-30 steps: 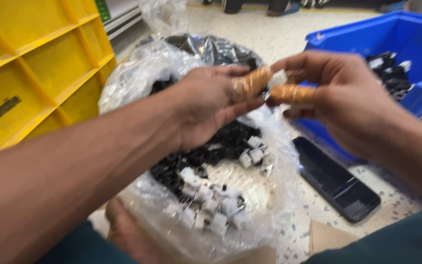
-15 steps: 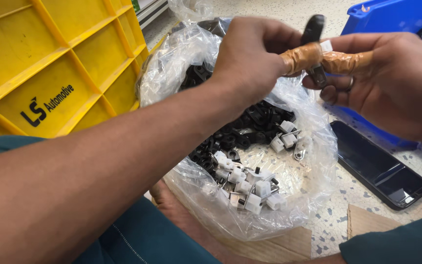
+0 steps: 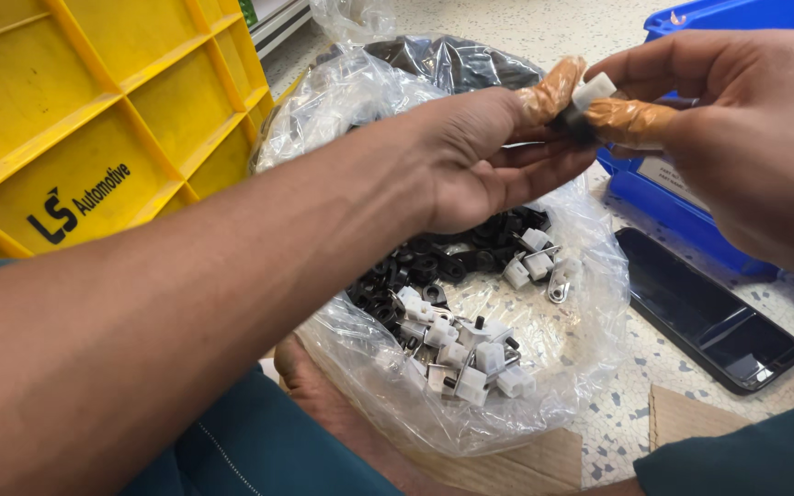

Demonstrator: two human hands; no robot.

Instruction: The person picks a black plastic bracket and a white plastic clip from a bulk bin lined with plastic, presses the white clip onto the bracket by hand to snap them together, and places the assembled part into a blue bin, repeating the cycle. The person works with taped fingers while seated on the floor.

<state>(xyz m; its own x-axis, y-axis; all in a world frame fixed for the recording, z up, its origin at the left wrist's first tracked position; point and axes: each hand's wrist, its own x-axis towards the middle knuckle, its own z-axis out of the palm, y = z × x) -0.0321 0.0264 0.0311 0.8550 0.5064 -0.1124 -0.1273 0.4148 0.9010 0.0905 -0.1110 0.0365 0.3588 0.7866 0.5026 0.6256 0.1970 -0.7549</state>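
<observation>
Head camera looks down at your hands. Your left hand [image 3: 470,161] and right hand [image 3: 737,138] pinch one small white and black plastic clip [image 3: 585,101] between taped fingertips [image 3: 553,90], held up above the clear plastic bag [image 3: 342,92] of clips so you can see it. Left of the bag stands a yellow plastic crate [image 3: 94,119]; right of it lies a black phone [image 3: 705,308].

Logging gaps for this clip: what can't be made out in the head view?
- Small white-and-black part: mostly hidden in the grip of the taped fingertips of the left hand and right hand.
- Blue bin: contents hidden by the right hand and cut by the frame edge.
- Black parts in the clear bag: partly hidden under the left hand.
</observation>
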